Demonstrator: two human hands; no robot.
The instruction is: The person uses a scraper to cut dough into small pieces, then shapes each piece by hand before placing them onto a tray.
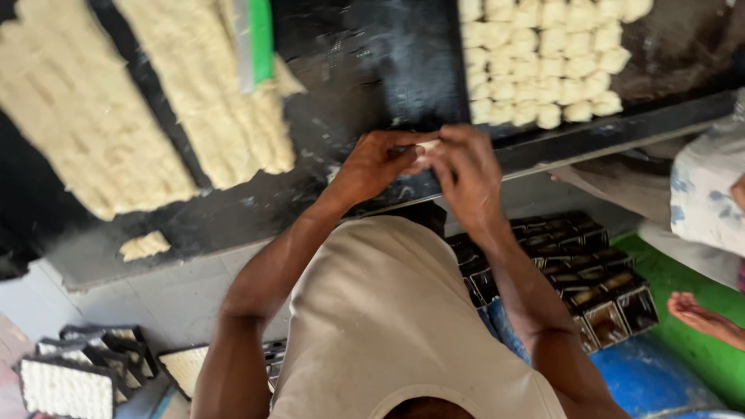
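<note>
A: Quick pass. Both hands meet at the bench (326,186) front edge, we take that edge as the landmark. Left hand (376,164) and right hand (464,172) closed together round a small dough piece (427,145), fingers pinching from both sides.

B: Agreed. We'd judge it's gripped that way to press or shape it, though the blur hides the fingertips.

A: Beyond the edge, up right: a tray (535,147) with cut dough cubes (543,58) packed in rows, probably so they stay apart and countable.

B: Up left of the edge, two long dough slabs (155,101), scored. A green-edged scraper (256,39) lies on the nearer slab.

A: One scrap (143,245) sits alone at the edge, left of the hands.

B: Below the edge, on the floor: dark tins (574,264) stacked right, more tins (85,365) left, some filled pale.

A: Another person's foot (702,316) far right, on green floor. Not ours.
</note>
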